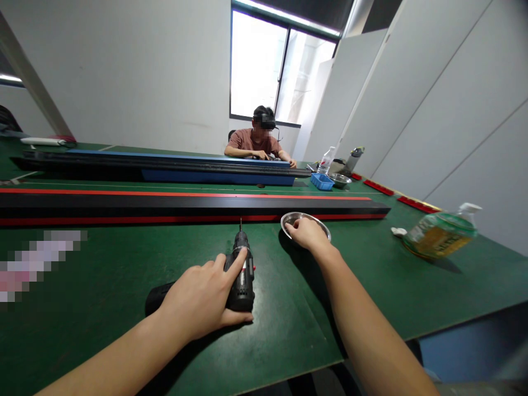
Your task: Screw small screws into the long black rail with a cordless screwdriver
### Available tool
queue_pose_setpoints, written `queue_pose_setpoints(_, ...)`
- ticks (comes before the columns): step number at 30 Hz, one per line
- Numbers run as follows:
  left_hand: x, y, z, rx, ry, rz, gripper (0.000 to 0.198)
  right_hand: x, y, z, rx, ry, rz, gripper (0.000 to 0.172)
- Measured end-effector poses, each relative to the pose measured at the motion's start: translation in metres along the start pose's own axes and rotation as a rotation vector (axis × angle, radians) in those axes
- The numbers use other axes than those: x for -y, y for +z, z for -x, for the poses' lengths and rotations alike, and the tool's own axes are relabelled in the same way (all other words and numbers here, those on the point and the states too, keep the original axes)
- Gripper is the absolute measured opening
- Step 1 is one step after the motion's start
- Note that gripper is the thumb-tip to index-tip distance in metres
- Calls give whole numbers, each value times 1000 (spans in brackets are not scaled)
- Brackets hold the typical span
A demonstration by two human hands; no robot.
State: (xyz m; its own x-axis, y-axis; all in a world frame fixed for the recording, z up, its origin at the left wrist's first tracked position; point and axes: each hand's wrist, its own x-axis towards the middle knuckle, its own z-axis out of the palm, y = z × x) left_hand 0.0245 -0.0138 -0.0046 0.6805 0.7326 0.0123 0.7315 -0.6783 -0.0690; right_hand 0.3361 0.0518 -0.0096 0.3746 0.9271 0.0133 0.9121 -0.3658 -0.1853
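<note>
Cordless drill lies on its side on green bench, bit pointing at long red-black rail. Left hand wrapped around drill body, forefinger along top. Right hand reaches into small steel dish just beside rail, fingers curled in; grip unclear. Oil bottle lies far right.

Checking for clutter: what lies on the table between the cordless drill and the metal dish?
Nothing: in the head view, only bare green table separates the cordless drill from the metal dish.
</note>
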Motion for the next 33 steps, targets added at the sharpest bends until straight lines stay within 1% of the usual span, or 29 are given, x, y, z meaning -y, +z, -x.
queue_pose_setpoints(6,0,1,-1,-16,6,2,115,-1,0,-2,-58,-21,-63,23)
queue_pose_setpoints(7,0,2,-1,-16,7,3,115,-2,1,-2,-65,-25,-72,23)
queue_pose_setpoints(11,0,2,-1,-20,9,10,114,-5,3,-4,-103,-41,-106,36)
queue_pose_setpoints(13,0,1,-1,-15,8,12,115,-6,4,-4,-128,-40,-120,38)
queue_pose_setpoints(16,-1,0,0,0,2,14,115,-5,3,-2,-143,-28,-126,35)
queue_pose_setpoints(22,-1,-2,0,13,-5,20,114,-1,-3,1,-118,-22,-124,26)
queue_pose_setpoints(28,-1,-3,1,2,-1,22,113,-1,-4,2,-101,-6,-129,25)
queue_pose_setpoints(33,-2,-4,0,-11,-3,22,114,-2,-3,1,-100,-30,-119,26)
